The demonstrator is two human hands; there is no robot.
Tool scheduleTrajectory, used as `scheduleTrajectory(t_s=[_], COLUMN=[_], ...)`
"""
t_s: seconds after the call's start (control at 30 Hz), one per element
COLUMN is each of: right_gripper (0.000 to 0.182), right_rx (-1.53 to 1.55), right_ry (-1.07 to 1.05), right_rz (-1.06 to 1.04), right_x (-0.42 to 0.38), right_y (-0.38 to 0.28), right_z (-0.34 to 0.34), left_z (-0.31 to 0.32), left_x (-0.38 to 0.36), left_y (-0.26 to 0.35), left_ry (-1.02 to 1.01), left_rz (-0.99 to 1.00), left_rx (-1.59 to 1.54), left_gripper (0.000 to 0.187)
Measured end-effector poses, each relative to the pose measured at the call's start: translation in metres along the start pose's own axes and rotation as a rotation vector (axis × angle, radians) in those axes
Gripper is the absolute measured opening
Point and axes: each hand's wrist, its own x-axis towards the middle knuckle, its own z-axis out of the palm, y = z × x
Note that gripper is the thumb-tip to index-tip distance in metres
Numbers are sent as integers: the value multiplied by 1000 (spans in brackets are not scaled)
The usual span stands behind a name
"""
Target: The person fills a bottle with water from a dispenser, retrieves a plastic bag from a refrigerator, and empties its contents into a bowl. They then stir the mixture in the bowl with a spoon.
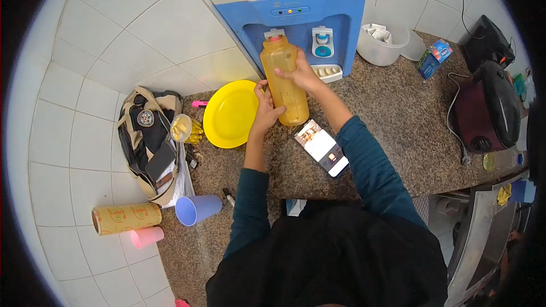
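Head view: amber bottle (pixel 289 94) was held in both hands in front of the water dispenser (pixel 239 14), over the back part of the worktop (pixel 392 113), L of its mid. Its mouth pointed to the dispenser, right at/under the L-side tap; its base pointed back twd the person & the worktop's front edge. Long axis ran back-to-front, slightly slanted, base a bit further R than mouth. Couldn't tell if base touched the worktop.

R hand (pixel 298 74): part-closed round the upper half, R side, thumb across the face, other fingers mostly hidden behind. L hand (pixel 266 111): part-closed on the lower half, L side, thumb on the face, fingers curled up along the side. Both had hold of the bottle.

Yellow plate (pixel 227 113) lay just L of the bottle, nr the back edge, w/ pink marker (pixel 200 103) beside its L rim. Phone (pixel 323 149), screen lit, lay nr the bottle's base, btwn it & the front edge. Bag (pixel 142 131) sat at the L edge by the tiles, blue cup (pixel 199 210) on its side nr the bag's front end. White tub (pixel 385 48) stood R of the dispenser, nr the back edge; rice cooker (pixel 486 108) twd the R end.
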Motion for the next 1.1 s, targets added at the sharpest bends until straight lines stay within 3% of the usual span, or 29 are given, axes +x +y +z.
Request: scheduleTrajectory(t_s=[0.13, 0.23, 0.33, 1.1], right_gripper=[82, 93, 86, 88], right_rx=[-37, 19, -29, 44], right_ry=[-18, -24, -57, -81], right_rz=[17, -33, 11, 27], right_x=[-1, 2, -2, -4], right_y=[-3, 1, -8, -14], right_z=[0, 0, -2, -3], left_z=[-1, -1, 0, 3], left_x=[1, 0, -1, -1], left_y=[-1, -3, -2, -1], left_ry=[-9, -2, 5, 19], left_rz=[10, -6, 4, 22], left_rx=[2, 5, 25, -35], left_gripper=[77, 76, 76, 76])
